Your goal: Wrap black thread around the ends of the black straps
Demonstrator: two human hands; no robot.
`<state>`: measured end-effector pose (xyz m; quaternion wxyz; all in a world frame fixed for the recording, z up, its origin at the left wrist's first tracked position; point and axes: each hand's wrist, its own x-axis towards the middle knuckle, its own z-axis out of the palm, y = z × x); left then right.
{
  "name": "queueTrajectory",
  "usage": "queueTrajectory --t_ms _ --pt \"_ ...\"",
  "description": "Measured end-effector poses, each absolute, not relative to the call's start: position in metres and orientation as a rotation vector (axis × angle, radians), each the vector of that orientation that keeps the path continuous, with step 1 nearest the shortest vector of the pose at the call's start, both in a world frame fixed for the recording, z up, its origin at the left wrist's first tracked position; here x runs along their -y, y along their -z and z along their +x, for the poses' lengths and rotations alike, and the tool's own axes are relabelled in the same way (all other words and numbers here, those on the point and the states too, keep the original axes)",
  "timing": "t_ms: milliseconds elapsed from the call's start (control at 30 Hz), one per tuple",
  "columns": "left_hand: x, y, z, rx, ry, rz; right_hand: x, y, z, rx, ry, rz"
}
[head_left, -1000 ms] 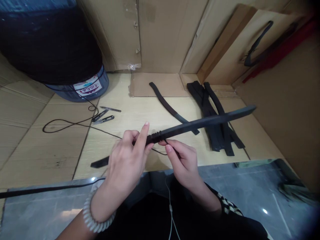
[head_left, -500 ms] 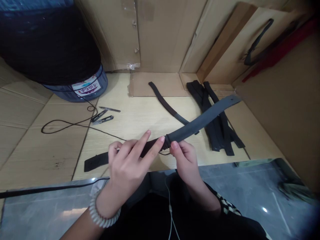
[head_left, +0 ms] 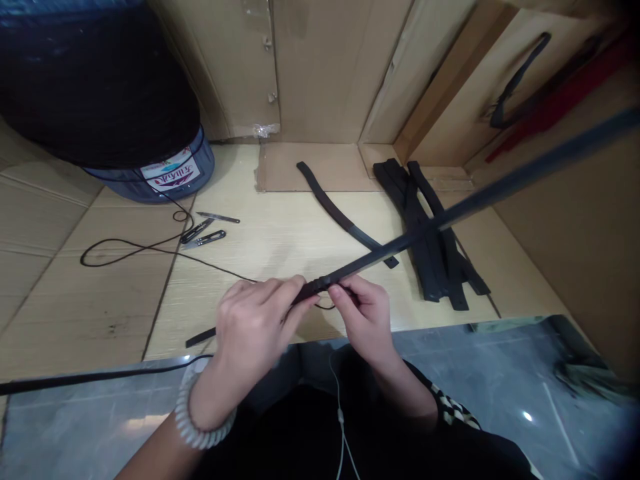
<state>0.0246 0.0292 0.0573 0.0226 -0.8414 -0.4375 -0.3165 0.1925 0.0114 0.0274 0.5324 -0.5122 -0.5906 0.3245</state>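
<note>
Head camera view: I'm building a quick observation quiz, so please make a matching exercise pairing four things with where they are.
Things:
1. Black blade
2. Coil bracelet
3. Two small snips
4. Stack of black strips

Places:
A. Right of the curved strip
B. On the left hand's wrist
C. Held at its grip by both hands, with the right hand
D. Beside the black cord

Pairs: 1-C, 2-B, 3-D, 4-A

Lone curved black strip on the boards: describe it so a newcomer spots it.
From the blue jug at back left, look right to the brown cardboard patch at the back wall. The strip runs diagonally down from it, its lower end greyer. Unlike the black pile to its right, it lies alone, just past the held blade.
</note>
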Motion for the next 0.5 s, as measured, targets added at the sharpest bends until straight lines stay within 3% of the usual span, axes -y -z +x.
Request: queueTrajectory --t_ms 233,500 --pt "-0.027 -0.055 0.023 1.134 0.829 -2.207 -0.008 -0.030 0.194 1.372 -0.798 -1.138" --pt "-0.030 -0.061 0.023 1.306 0.754 -2.362 -0.007 -0.033 0.183 1.233 -0.778 -1.070"
